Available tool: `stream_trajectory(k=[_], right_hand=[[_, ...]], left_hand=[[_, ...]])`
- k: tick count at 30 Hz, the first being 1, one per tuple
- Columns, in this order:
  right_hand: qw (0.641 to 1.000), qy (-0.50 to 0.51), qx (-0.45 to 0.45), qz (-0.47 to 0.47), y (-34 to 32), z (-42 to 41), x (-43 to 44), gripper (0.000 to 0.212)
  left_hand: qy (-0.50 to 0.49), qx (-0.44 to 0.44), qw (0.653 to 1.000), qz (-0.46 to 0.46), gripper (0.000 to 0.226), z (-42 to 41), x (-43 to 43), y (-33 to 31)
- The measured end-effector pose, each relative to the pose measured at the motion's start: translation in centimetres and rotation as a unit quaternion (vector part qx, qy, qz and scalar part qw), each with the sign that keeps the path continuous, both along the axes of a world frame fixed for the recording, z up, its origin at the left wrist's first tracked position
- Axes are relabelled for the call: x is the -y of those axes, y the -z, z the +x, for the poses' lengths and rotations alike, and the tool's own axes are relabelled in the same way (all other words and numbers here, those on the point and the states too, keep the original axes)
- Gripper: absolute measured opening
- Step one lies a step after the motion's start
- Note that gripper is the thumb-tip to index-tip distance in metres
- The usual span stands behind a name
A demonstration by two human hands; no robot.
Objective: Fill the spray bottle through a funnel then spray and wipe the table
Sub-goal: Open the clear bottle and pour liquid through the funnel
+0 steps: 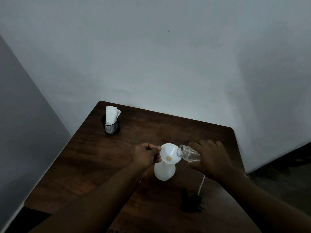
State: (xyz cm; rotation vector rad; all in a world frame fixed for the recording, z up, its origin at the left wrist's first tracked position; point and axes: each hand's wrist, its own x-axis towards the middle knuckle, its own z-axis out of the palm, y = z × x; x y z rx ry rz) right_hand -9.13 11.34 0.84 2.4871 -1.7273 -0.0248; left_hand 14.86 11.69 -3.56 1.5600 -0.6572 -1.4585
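Open bench (94,157) left and far right. Blocked far-left by mesh cup (112,126), near-right by black sprayer head (191,201).

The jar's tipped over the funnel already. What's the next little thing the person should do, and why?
Probably tip the jar slightly further with the right hand. Its mouth is over the funnel, which stands in the white bottle while the left hand pinches its rim. Some clear liquid seems left in the jar, so more tilt should drain it.

Funnel (170,153) atop spray bottle (164,172)
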Motion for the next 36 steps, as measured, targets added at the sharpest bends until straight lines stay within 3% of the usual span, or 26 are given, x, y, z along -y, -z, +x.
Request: stream_trajectory(k=[36], right_hand=[[1.000, -0.013, -0.012, -0.006, -0.21, 0.07, -0.02, 0.063]], left_hand=[[0.001, 0.000, 1.000, -0.006, 0.008, 0.20, 0.00, 0.09]])
